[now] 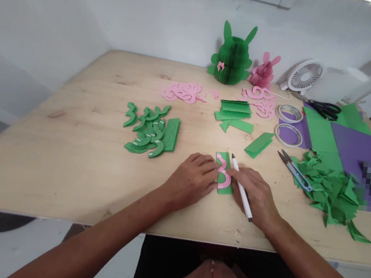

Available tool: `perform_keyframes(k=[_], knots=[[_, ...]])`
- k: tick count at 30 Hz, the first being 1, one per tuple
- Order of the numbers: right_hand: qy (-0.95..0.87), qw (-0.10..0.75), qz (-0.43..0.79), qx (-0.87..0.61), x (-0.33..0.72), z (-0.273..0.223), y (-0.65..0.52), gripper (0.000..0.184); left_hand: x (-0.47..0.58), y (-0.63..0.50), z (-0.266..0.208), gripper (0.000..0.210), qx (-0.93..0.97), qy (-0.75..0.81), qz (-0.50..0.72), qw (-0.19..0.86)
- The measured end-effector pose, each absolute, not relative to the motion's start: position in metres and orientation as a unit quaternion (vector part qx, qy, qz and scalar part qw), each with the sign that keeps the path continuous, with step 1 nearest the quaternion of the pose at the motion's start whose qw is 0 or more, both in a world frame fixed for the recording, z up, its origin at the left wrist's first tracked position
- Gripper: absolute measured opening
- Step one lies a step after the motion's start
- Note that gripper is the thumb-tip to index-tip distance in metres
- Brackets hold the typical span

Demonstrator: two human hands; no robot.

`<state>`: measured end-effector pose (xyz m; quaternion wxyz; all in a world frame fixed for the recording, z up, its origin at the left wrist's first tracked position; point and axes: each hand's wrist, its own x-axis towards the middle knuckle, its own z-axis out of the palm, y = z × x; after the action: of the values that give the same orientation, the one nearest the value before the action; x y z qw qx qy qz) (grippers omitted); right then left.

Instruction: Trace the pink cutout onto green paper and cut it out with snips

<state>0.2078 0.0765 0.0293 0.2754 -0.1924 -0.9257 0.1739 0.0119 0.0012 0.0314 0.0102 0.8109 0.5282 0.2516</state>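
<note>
A small folded-looking green paper piece [225, 156] lies on the table in front of me, with a pink wavy paper cutout [224, 181] on top of it. The fingers of my left hand [195, 176] are bent and press on the left edge of both. Resting at their right side, my right hand [257, 193] touches the pink cutout with its fingertips. It also holds a white pen [243, 195] with a dark tip, which points away from me. To the left sits a pile of green wavy cutouts [150, 134], some with whitish strips.
Pink cutouts [184, 92], folded green papers [234, 109], a green paper rabbit [231, 63] and a smaller pink one [263, 74] stand or lie behind. To the right are tape rolls [288, 135], blue snips [298, 174], black scissors [322, 108], a fan [304, 75] and green scraps [335, 189].
</note>
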Motion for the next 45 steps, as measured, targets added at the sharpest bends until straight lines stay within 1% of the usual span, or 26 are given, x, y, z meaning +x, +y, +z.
perform_keyframes(k=[30, 33, 37, 40, 45], knots=[[-0.924, 0.280, 0.165, -0.200, 0.2076, 0.0290, 0.0759, 0.038, 0.0127, 0.0010, 0.0318, 0.011, 0.812, 0.529, 0.245, 0.005], [-0.920, 0.293, 0.160, -0.203, 0.2074, 0.0316, 0.0746, 0.038, 0.0124, 0.0012, 0.0312, 0.010, 0.812, 0.529, 0.245, 0.007], [-0.924, 0.317, 0.142, -0.161, 0.2082, 0.0338, 0.0735, 0.041, 0.0119, 0.0015, 0.0306, 0.010, 0.813, 0.526, 0.251, 0.004], [-0.931, 0.306, 0.134, -0.147, 0.2091, 0.0333, 0.0734, 0.039, 0.0118, 0.0018, 0.0294, 0.009, 0.812, 0.523, 0.257, -0.001], [-0.944, 0.262, 0.127, -0.158, 0.2101, 0.0326, 0.0729, 0.034, 0.0121, 0.0017, 0.0283, 0.009, 0.811, 0.526, 0.257, -0.004]])
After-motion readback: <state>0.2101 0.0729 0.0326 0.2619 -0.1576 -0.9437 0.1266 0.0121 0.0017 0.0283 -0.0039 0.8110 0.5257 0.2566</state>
